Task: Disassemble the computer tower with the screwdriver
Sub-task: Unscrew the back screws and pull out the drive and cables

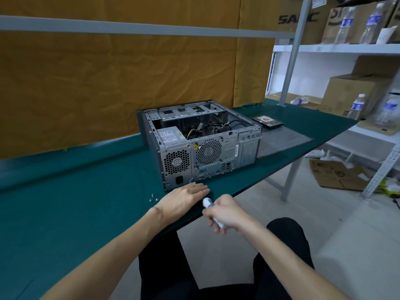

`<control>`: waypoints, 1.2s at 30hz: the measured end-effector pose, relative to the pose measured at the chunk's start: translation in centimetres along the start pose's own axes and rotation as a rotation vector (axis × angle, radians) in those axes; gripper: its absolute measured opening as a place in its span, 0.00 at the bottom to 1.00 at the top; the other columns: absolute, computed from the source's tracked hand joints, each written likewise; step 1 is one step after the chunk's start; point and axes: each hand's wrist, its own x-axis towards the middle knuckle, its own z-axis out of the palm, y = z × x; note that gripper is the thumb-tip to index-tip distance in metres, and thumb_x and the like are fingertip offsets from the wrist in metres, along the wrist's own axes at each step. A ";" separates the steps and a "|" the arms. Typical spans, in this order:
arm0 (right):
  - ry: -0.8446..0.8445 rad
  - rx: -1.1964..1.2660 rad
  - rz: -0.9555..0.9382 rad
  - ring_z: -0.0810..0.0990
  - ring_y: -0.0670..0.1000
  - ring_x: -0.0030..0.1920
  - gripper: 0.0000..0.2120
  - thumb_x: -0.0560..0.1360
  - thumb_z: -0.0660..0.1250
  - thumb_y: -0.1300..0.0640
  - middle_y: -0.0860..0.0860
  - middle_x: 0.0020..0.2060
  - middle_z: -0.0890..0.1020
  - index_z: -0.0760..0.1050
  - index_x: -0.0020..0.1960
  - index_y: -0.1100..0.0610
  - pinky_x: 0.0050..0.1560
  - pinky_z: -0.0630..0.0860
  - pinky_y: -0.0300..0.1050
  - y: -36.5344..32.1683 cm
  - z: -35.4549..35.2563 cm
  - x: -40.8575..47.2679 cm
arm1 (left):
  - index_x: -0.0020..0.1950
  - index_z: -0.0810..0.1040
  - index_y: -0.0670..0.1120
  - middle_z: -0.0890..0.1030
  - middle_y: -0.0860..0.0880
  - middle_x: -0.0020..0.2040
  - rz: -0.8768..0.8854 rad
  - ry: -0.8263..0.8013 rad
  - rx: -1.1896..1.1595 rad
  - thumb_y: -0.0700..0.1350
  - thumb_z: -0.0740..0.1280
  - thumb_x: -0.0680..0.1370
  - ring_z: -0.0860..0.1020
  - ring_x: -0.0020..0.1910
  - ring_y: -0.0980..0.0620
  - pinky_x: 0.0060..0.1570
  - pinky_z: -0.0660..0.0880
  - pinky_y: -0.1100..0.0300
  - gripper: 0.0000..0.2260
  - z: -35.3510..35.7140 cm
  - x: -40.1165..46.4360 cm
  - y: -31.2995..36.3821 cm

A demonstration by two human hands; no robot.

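A storeroom: tan cardboard sheeting lines the far wall, and metal shelving [337,48] on the right carries cartons and water bottles. In front runs a green tabletop [75,191], whose near edge cuts diagonally across the view.

The computer tower [201,144] lies on its side near the middle of the tabletop, its open side facing up and its rear panel with fan grilles and ports turned toward the person. Its side panel [283,139] lies flat just to the right, with a hard drive [268,121] beyond that, toward the far right.

The left hand [184,200] lies flat with straight fingers on the tabletop, just in front of the tower's rear panel; whether the fingertips touch the case I cannot tell. The right hand [225,213] has its grip clamped round the screwdriver [213,213], a pale-handled tool held just off the near edge of the tabletop, over the person's lap. The tower is beyond and slightly left of that grip, near but apart.

Three loose screws [154,198] sit on the tabletop left of the left hand. A sweep of the forearm could likely scatter them or roll them off the edge. The screwdriver hangs over open floor, so a slack grip would probably drop it. The cables inside the tower may snag if parts are pulled before being unplugged.
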 end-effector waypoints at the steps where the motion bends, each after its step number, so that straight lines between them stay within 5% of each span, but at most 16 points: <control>1: 0.105 -0.208 -0.054 0.79 0.52 0.29 0.07 0.76 0.69 0.56 0.55 0.37 0.83 0.73 0.48 0.60 0.27 0.70 0.41 0.2 0.2 0.1 | 0.82 0.59 0.47 0.60 0.48 0.81 0.023 -0.015 -0.004 0.42 0.55 0.86 0.58 0.80 0.50 0.76 0.49 0.64 0.22 0.0 0.1 0.0; 3: 0.123 -0.239 -0.074 0.78 0.52 0.34 0.12 0.77 0.71 0.52 0.54 0.41 0.79 0.71 0.52 0.58 0.31 0.73 0.44 0.6 0.2 0.2 | 0.82 0.59 0.49 0.61 0.48 0.81 0.030 -0.042 -0.017 0.43 0.55 0.86 0.60 0.80 0.50 0.76 0.55 0.60 0.23 -0.2 0.1 -0.1; 7: -0.314 0.431 0.172 0.83 0.55 0.34 0.15 0.83 0.60 0.51 0.62 0.43 0.83 0.72 0.57 0.64 0.30 0.79 0.45 0.4 -1.3 -0.9 | 0.78 0.68 0.47 0.69 0.47 0.77 0.024 -0.018 -0.015 0.43 0.59 0.85 0.67 0.76 0.49 0.71 0.67 0.55 0.20 -0.5 -0.3 -0.4; 13: 0.059 -0.074 -0.068 0.78 0.50 0.25 0.10 0.74 0.73 0.54 0.55 0.34 0.82 0.73 0.43 0.57 0.24 0.72 0.39 -0.1 -0.2 -0.6 | 0.80 0.64 0.47 0.65 0.47 0.79 0.003 -0.012 -0.026 0.44 0.59 0.85 0.63 0.78 0.50 0.75 0.62 0.56 0.21 -0.1 -0.3 0.0; 19: -0.372 0.457 0.161 0.84 0.57 0.36 0.15 0.83 0.62 0.52 0.63 0.43 0.83 0.72 0.58 0.66 0.33 0.82 0.47 0.2 -0.7 -1.1 | 0.72 0.75 0.44 0.74 0.46 0.73 -0.006 0.030 -0.016 0.43 0.63 0.83 0.72 0.73 0.47 0.67 0.74 0.53 0.17 -0.6 -0.6 0.3; 22: -0.151 0.187 0.021 0.82 0.52 0.29 0.10 0.78 0.70 0.57 0.59 0.37 0.84 0.76 0.53 0.63 0.28 0.77 0.43 0.3 -0.4 -0.5 | 0.75 0.73 0.44 0.71 0.47 0.76 -0.048 0.042 -0.018 0.46 0.60 0.85 0.68 0.76 0.48 0.71 0.69 0.53 0.18 -0.3 -0.4 0.3; 25: 0.086 -0.214 -0.074 0.78 0.50 0.27 0.14 0.72 0.75 0.51 0.53 0.38 0.81 0.71 0.47 0.54 0.26 0.73 0.40 1.0 0.0 0.0 | 0.78 0.68 0.46 0.67 0.47 0.78 -0.053 0.023 -0.015 0.45 0.59 0.85 0.65 0.78 0.50 0.74 0.65 0.56 0.20 -0.2 -0.4 0.2; 30: -0.318 0.467 0.205 0.84 0.58 0.35 0.18 0.82 0.63 0.49 0.62 0.44 0.81 0.72 0.58 0.65 0.32 0.81 0.49 0.5 -0.8 -0.3 | 0.75 0.72 0.44 0.71 0.45 0.76 -0.028 0.017 0.019 0.41 0.62 0.83 0.69 0.75 0.47 0.70 0.71 0.52 0.19 -0.4 -0.6 0.3; 32: -0.315 0.417 0.150 0.85 0.57 0.34 0.14 0.82 0.61 0.55 0.63 0.41 0.84 0.73 0.57 0.67 0.31 0.80 0.47 0.5 -1.1 -0.2 | 0.76 0.71 0.44 0.70 0.46 0.77 -0.040 0.030 0.030 0.41 0.61 0.83 0.68 0.76 0.48 0.71 0.70 0.54 0.20 -0.3 -0.7 0.4; 36: -0.039 0.041 -0.039 0.79 0.51 0.25 0.10 0.75 0.73 0.56 0.56 0.33 0.83 0.74 0.46 0.60 0.25 0.74 0.40 0.4 -0.9 0.3 | 0.79 0.65 0.46 0.66 0.47 0.79 -0.044 0.047 0.018 0.42 0.60 0.84 0.63 0.78 0.50 0.74 0.62 0.58 0.22 -0.3 -0.6 0.5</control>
